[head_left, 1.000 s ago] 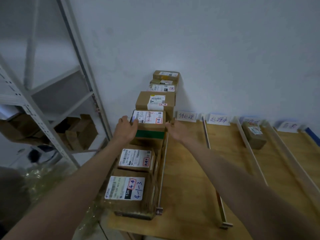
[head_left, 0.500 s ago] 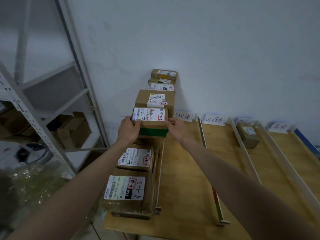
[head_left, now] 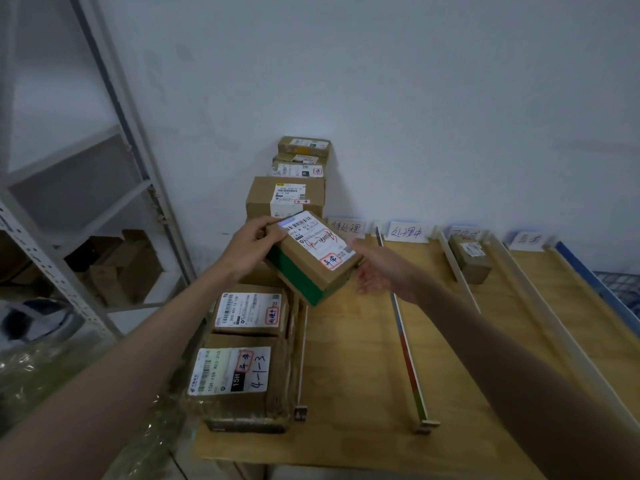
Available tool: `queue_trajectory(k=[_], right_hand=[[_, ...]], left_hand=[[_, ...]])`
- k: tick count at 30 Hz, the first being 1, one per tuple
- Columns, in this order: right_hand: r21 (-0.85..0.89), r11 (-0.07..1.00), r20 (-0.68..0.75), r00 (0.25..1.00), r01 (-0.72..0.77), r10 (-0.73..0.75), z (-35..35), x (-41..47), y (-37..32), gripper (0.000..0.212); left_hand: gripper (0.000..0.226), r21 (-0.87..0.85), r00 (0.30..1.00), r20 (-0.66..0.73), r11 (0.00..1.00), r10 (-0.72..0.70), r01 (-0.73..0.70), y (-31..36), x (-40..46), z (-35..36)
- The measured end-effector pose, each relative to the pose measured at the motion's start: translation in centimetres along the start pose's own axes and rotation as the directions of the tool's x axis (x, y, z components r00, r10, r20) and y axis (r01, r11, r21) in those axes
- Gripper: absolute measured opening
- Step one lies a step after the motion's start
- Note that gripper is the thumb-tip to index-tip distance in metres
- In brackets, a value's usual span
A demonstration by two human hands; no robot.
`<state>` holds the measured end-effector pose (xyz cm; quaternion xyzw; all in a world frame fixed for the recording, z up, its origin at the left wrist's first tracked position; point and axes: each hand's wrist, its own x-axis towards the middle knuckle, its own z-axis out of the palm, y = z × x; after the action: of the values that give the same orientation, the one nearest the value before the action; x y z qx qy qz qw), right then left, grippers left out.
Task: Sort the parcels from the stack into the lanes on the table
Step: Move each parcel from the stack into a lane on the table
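We hold a small cardboard parcel (head_left: 313, 256) with a green band along its side, lifted clear and tilted, its white shipping label facing up with a red-boxed stamp at the near corner. Our left hand (head_left: 252, 249) grips the parcel's far-left end, thumb on the label and fingers curled round the edge. Our right hand (head_left: 377, 268) sits at the parcel's right side, at about three o'clock from it, palm turned up and fingers loosely spread; whether it touches the box we cannot tell.

The parcel hangs above the row of stacked parcels (head_left: 247, 315) that runs along the left edge of the wooden table (head_left: 353, 382), from six o'clock near us toward twelve o'clock at the white wall (head_left: 381, 98). The nearest box in that row carries a label handwritten "4-1-3" (head_left: 230, 370).

To the right, thin divider rails (head_left: 403, 337) split the table into lanes, each headed by a handwritten paper sign (head_left: 407, 232) against the wall. One brown parcel (head_left: 471, 258) already lies in a lane at about two o'clock. A metal shelving rack (head_left: 86, 188) stands at nine o'clock.
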<state>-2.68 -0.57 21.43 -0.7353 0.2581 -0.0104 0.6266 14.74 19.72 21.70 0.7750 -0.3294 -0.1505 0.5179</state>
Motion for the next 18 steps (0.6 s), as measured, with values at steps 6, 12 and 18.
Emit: queue_trajectory(k=[6, 12, 18], right_hand=[[0.001, 1.0, 0.074, 0.997, -0.018, 0.018, -3.1, -2.3, 1.4, 0.023], [0.024, 0.994, -0.09, 0.99, -0.102, 0.104, -6.4, -3.7, 4.2, 0.033], [0.059, 0.972, -0.342, 0.91, -0.228, 0.234, -10.0, -6.3, 8.6, 0.031]], left_hand=[[0.033, 0.041, 0.992, 0.093, 0.995, 0.09, -0.094, 1.5, 1.3, 4.1], [0.038, 0.153, 0.968, 0.214, 0.974, 0.132, -0.167, 2.3, 2.4, 8.9], [0.059, 0.511, 0.927, 0.364, 0.813, 0.089, -0.279, 3.0, 3.2, 14.8]])
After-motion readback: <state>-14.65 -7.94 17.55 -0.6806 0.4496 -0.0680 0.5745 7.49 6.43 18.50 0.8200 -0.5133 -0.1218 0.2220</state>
